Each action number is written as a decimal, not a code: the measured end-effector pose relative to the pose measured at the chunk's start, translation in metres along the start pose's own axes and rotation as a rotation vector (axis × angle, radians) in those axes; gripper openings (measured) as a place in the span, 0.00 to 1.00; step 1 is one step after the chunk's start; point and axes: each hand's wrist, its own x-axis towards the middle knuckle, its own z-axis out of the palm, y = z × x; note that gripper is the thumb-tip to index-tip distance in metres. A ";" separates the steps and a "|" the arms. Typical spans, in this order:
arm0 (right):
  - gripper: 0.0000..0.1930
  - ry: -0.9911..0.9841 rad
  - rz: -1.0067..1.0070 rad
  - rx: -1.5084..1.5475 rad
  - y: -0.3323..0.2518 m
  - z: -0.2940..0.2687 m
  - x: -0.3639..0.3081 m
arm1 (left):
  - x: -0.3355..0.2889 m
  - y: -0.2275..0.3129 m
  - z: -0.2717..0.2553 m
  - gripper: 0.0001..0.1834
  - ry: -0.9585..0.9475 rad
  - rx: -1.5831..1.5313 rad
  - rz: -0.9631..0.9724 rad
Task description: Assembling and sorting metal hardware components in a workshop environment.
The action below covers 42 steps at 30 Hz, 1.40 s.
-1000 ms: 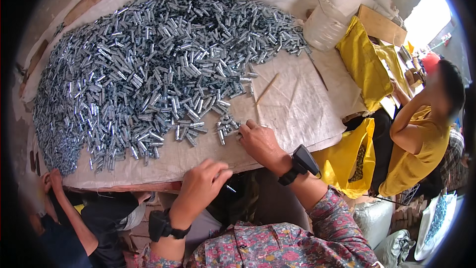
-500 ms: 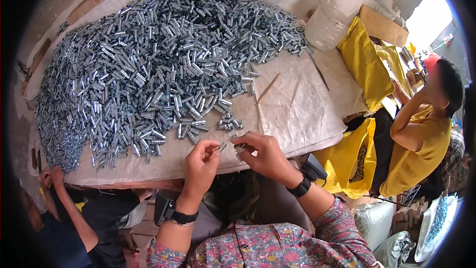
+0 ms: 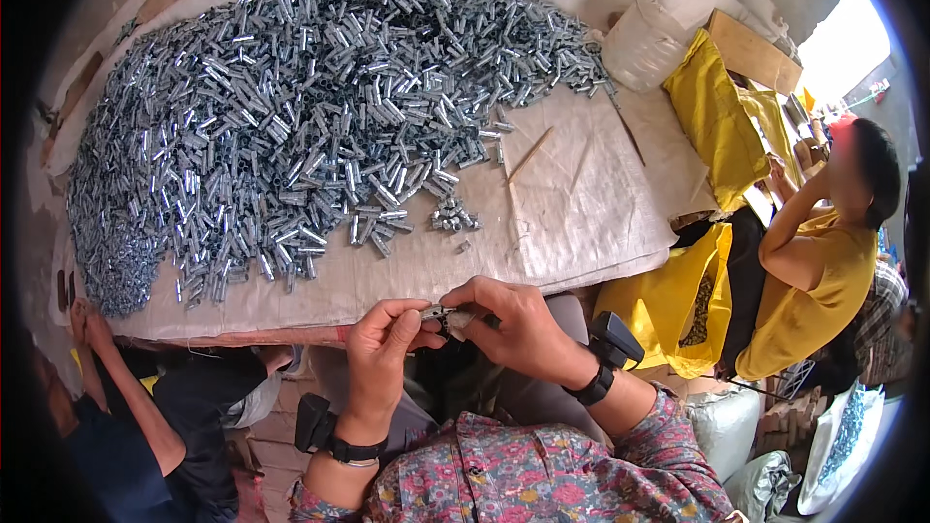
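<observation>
In front of the table edge, my left hand (image 3: 380, 331) and my right hand (image 3: 513, 322) are close together with bent fingers. Between the thumb and forefinger of the left is a small silver metal sleeve (image 3: 435, 312). The right pinches small metal pieces (image 3: 453, 322) against it; fingers partly hide them, so I cannot tell their exact shape. Beyond the hands, a broad heap of shiny metal sleeves (image 3: 320, 107) covers much of the table. A little cluster of short metal pieces (image 3: 453, 217) sits apart at the heap's near edge.
Pale sheeting (image 3: 591, 203) covers the table, with a thin wooden stick (image 3: 530, 155) on it. A translucent bucket (image 3: 643, 44) stands far right, near a yellow sack (image 3: 717, 116). A co-worker's hands (image 3: 89, 322) are at the left corner; another person (image 3: 814, 261) sits at right.
My hands have come together and slightly nearer to me, so the pieces in them now meet. The view has shifted a little.
</observation>
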 end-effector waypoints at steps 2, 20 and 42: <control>0.15 0.003 -0.060 -0.046 0.000 0.001 -0.001 | -0.002 0.003 -0.001 0.12 -0.016 0.002 0.010; 0.16 -0.026 -0.116 -0.119 0.000 0.002 -0.003 | -0.006 -0.001 -0.008 0.11 -0.030 0.126 0.065; 0.10 -0.591 0.350 0.934 0.022 -0.003 0.005 | 0.002 0.002 -0.030 0.14 -0.389 -0.027 -0.245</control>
